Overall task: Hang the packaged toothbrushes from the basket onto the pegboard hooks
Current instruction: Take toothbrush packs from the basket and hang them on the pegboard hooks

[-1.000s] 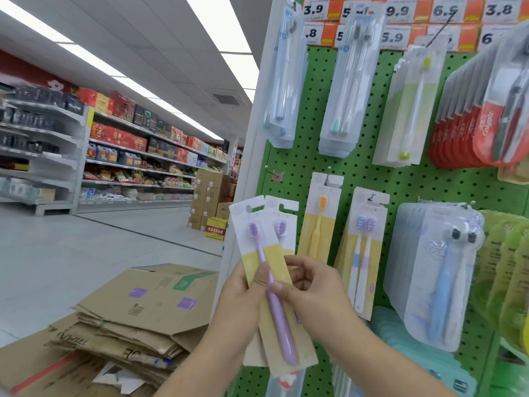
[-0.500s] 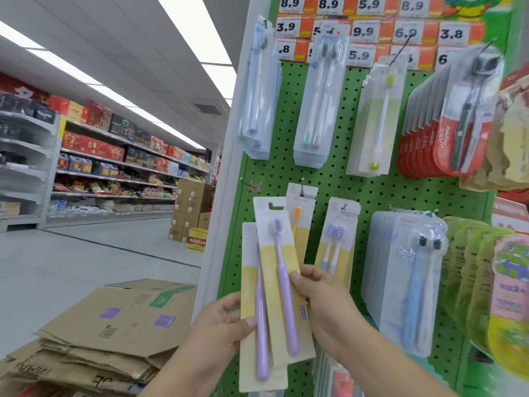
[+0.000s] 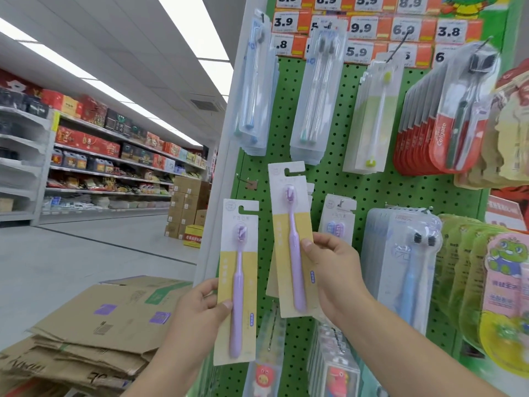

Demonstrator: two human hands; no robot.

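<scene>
We see our left hand pinching one carded purple toothbrush and our right hand gripping another such pack, both upright before the green pegboard, its cut-out hanger slot near a bare hook.

We are losing price tags at top edge; right hand is hiding cards behind held toothbrush card.

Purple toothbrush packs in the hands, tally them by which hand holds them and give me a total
Left hand, purple toothbrush pack: 1
Right hand, purple toothbrush pack showing in front: 1; more card edges show behind it, which I cannot count
Total clearly seen: 2
</scene>
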